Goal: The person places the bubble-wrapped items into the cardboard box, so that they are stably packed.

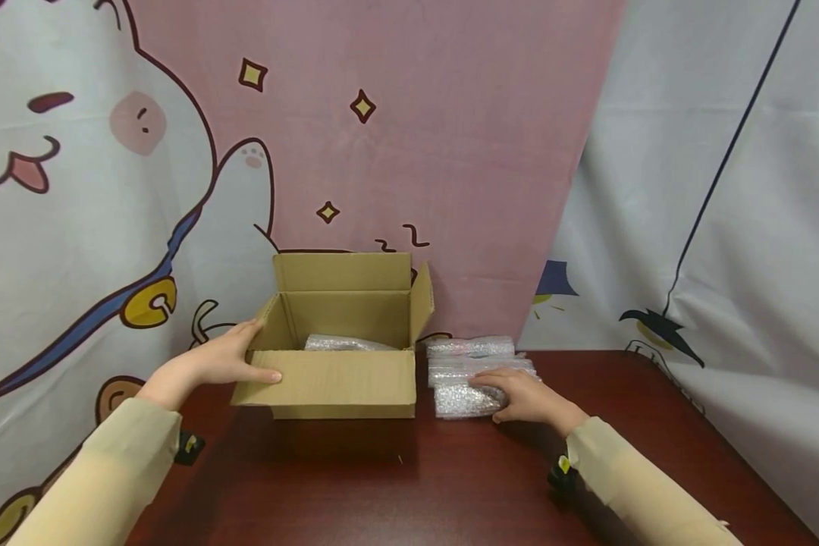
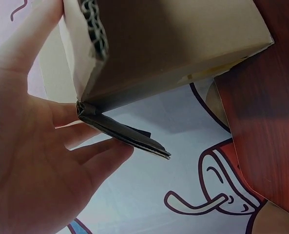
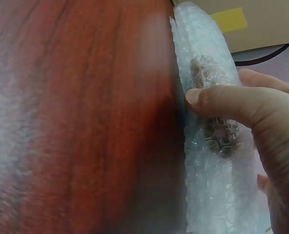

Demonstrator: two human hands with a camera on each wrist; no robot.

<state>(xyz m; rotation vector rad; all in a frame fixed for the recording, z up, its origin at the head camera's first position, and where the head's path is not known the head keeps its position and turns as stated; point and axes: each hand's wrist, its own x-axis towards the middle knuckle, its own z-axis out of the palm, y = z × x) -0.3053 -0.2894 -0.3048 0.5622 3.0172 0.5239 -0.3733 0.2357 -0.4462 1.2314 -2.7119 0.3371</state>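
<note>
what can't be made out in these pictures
Floor of the box: head view, hidden behind the front flap.
Lower part of the inner bundle: head view, same flap.
What the brown patch in the held bundle is: right wrist view, obscured by bubble wrap, partly covered by the right hand.
Rest of the left sleeve: head view, cut off by the bottom edge.

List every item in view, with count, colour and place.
Cardboard box: one, tan, on the table, flaps open.
Yellow tape: one piece in the right wrist view, yellow, on the box.
Wrapped item: at least one, clear bubble wrap, inside the box.
Bubble-wrapped bundles: three visible, clear, right of the box.
Table: one, dark reddish brown, under everything.
Backdrop: at least one sheet, pink and white with cartoons, behind the table.
Left hand: one, bare, at the box's flaps.
Right hand: one, bare, gripping the nearest bundle.
Sleeves: two, cream, on both arms.
</note>
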